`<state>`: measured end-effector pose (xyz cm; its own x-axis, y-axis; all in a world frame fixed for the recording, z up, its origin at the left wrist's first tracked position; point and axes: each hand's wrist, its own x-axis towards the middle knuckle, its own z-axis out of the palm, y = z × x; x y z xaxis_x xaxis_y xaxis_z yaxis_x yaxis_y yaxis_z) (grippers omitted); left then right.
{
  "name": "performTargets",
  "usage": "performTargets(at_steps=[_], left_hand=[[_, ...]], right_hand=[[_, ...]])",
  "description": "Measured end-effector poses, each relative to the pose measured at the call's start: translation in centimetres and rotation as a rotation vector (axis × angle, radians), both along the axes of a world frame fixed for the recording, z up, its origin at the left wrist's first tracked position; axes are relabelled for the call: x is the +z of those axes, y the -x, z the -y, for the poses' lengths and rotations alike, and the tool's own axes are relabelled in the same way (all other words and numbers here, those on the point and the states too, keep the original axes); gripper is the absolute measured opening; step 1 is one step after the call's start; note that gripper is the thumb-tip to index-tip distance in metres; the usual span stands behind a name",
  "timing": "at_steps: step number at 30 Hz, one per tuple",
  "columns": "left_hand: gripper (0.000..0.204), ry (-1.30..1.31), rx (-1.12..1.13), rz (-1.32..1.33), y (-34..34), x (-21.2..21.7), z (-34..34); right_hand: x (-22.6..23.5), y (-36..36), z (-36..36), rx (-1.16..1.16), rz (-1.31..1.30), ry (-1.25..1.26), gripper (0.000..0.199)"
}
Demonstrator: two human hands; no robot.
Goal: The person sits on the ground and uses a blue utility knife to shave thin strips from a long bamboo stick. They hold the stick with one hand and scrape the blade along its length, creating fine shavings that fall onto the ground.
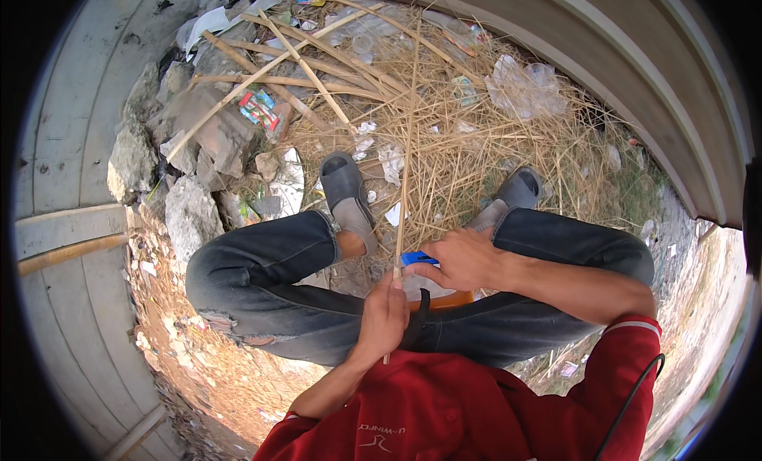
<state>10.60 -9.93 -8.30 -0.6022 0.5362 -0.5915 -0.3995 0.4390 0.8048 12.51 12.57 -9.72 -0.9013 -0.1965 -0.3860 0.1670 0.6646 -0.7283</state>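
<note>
While the left hand [385, 314] grips a thin, pale stick [407, 147] near its lower end, the right hand [463, 258] is wrapped around a blue tool [419, 258] just beside it; whether tool and stick touch, I cannot tell. The stick extends away between grey shoes [343, 179], above scattered straw [468, 171]. Farther out lie more sticks [303, 66] and, leftward, grey rocks [192, 215].

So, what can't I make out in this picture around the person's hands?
In the head view:
- Blue tool: the right hand covers part of it; any blade is too small to tell.
- Thin stick: the left hand hides the stretch it grips; the far end gets lost among the straw.
- Orange object: mostly hidden by the jeans, so its kind is unclear.
</note>
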Motion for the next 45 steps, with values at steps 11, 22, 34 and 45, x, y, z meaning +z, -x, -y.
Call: performTargets(at_steps=[11,22,34,45], left_hand=[[0.034,-0.097,-0.224,-0.036,-2.7,6.1,2.8],[0.039,-0.214,0.082,0.264,0.5,2.0,1.2],[0.037,-0.025,-0.076,-0.123,1.0,1.8,-0.4],[0.034,0.059,-0.286,0.014,0.0,3.6,1.8]], right_hand=[[-5.9,4.5,-17.9,-0.735,-0.003,-0.323,0.067],[1.2,2.1,-4.4,-0.117,-0.143,-0.113,0.048],[1.9,-0.1,-0.7,-0.064,-0.176,-0.098,0.047],[-3.5,5.1,-13.4,-0.609,0.068,-0.347,0.071]])
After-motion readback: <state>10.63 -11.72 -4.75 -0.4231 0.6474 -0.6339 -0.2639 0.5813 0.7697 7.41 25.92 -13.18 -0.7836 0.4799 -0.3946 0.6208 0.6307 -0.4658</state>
